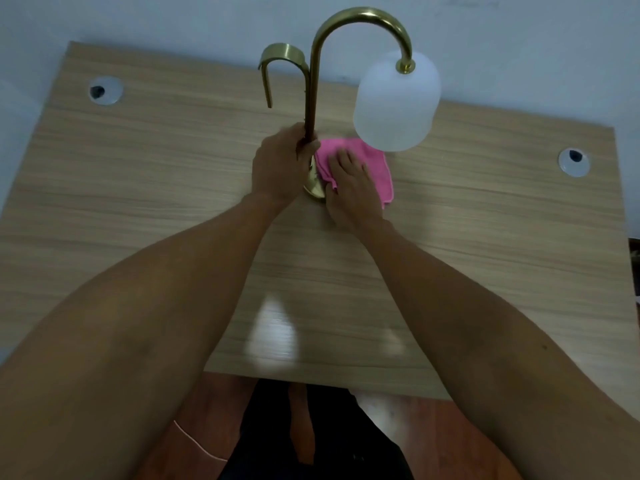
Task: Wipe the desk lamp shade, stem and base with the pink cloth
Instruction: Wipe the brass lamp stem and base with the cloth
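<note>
Head view, left hand point(277, 168) gripping stem point(310, 98)

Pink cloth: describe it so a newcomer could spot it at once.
On the wooden desk, find the brass lamp near the far edge. The pink cloth lies flat at its foot, under the right hand, below the white shade. Nothing else there is pink.

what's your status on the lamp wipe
Left hand gripping stem. Right hand flat on pink cloth at base. Nothing blocking.
</note>
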Motion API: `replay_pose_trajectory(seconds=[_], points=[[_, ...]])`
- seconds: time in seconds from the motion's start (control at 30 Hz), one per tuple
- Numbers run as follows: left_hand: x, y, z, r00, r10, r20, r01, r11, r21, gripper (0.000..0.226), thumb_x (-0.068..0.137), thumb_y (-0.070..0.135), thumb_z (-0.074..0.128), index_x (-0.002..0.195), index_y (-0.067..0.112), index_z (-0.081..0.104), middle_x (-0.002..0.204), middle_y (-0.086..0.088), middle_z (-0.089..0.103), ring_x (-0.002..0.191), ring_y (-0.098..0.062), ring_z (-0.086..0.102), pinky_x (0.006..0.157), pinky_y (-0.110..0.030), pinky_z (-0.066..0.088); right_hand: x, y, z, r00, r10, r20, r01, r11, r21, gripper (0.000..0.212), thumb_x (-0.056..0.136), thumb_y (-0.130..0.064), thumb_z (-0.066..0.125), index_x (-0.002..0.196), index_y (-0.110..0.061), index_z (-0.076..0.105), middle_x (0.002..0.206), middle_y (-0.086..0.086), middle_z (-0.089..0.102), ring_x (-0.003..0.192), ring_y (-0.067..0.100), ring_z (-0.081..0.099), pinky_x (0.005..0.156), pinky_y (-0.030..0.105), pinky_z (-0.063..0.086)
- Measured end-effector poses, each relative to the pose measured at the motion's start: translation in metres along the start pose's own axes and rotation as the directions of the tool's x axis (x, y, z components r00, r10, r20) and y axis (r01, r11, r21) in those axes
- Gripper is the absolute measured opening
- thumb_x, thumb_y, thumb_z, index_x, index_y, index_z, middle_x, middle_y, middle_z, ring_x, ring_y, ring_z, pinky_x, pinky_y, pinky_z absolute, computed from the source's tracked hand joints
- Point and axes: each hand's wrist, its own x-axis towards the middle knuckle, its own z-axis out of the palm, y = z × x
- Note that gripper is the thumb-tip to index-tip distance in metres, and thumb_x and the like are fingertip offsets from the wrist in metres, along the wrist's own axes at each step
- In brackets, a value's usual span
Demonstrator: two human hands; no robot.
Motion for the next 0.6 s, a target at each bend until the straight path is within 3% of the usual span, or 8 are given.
replay_pose_trajectory(seconds=[0.17,0.23,0.33,0.43,0.53,0.6], points=[[0.004,0.000,-0.006,1.000,0.015,0.022,-0.015,1.000,-0.016,0.025,0.096,0.029,0.066,0.111,0.012,0.075,0.105,-0.004,0.078,0.093,-0.017,0.073,0.088,-0.040,0.060,-0.039,0.009,-0.002,0.989,-0.150,-0.007,0.150,0.988,-0.032,0.055,0.102,-0.027,0.037,0.154,-0.011,0.041,0.161,0.014,0.039,0.154,0.030,0.030,0.128,0.050,0.019],[0.005,0.000,-0.008,0.999,0.013,0.038,-0.012,1.000,-0.015,0.023,0.096,0.028,0.067,0.111,0.012,0.075,0.105,-0.003,0.078,0.093,-0.017,0.073,0.087,-0.038,0.059,-0.047,0.014,-0.008,0.992,-0.107,-0.064,0.108,0.994,0.007,0.056,0.100,-0.030,0.032,0.150,-0.011,0.047,0.157,0.014,0.045,0.151,0.030,0.036,0.127,0.047,0.021],[0.007,0.000,-0.009,0.999,0.021,0.037,-0.021,1.000,-0.014,0.022,0.095,0.027,0.068,0.109,0.012,0.075,0.104,-0.003,0.078,0.094,-0.017,0.073,0.087,-0.035,0.058,-0.024,0.007,-0.012,0.995,0.022,-0.100,-0.015,0.997,0.070,0.047,0.104,-0.016,0.041,0.150,-0.007,0.047,0.158,0.017,0.044,0.152,0.033,0.033,0.126,0.043,0.017],[0.007,0.002,-0.009,0.998,0.042,0.039,-0.042,0.999,-0.007,0.020,0.095,0.024,0.068,0.107,0.010,0.075,0.103,-0.004,0.078,0.092,-0.011,0.069,0.086,-0.026,0.053,-0.004,-0.005,-0.011,0.996,-0.048,-0.069,0.053,0.996,0.068,0.046,0.104,-0.007,0.045,0.150,-0.005,0.047,0.158,0.018,0.043,0.153,0.033,0.031,0.125,0.034,0.007],[0.008,0.002,-0.009,0.998,0.057,0.032,-0.057,0.998,-0.014,0.018,0.095,0.023,0.069,0.105,0.010,0.075,0.102,-0.004,0.078,0.092,-0.012,0.069,0.087,-0.027,0.054,-0.023,-0.002,-0.002,0.983,-0.180,-0.045,0.182,0.983,0.035,0.047,0.101,-0.013,0.042,0.147,-0.009,0.051,0.155,0.015,0.048,0.151,0.030,0.036,0.128,0.042,0.014],[0.009,0.001,-0.010,0.998,0.048,0.038,-0.047,0.999,-0.018,0.017,0.095,0.023,0.069,0.104,0.010,0.075,0.101,-0.002,0.077,0.091,-0.011,0.067,0.086,-0.026,0.054,-0.044,0.004,-0.001,0.980,-0.179,-0.088,0.184,0.981,0.055,0.045,0.101,-0.015,0.045,0.145,-0.011,0.055,0.152,0.012,0.053,0.149,0.028,0.040,0.127,0.047,0.023]])
